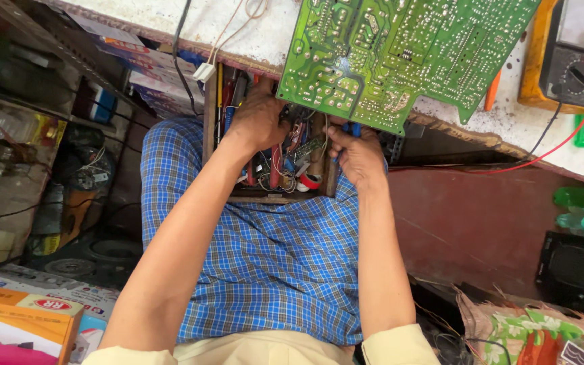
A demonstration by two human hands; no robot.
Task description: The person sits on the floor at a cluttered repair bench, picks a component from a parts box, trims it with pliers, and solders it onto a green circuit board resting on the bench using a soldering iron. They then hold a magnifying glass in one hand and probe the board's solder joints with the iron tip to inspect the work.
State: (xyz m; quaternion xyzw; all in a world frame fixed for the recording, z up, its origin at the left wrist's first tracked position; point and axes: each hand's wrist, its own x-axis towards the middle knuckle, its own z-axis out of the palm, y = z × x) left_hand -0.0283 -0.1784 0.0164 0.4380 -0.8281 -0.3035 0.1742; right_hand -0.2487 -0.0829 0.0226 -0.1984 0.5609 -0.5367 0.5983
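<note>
Both hands work inside an open wooden drawer (pixel 268 197) crowded with wires and tools, little free room; left hand (pixel 258 120) lies curled on the contents, grip unclear; right hand (pixel 356 154) pinches a blue-handled tool (pixel 355 128); a green circuit board (pixel 393 54) overhangs the worn white bench edge (pixel 508 125); an orange carton (pixel 18 324) sits lower left.
</note>
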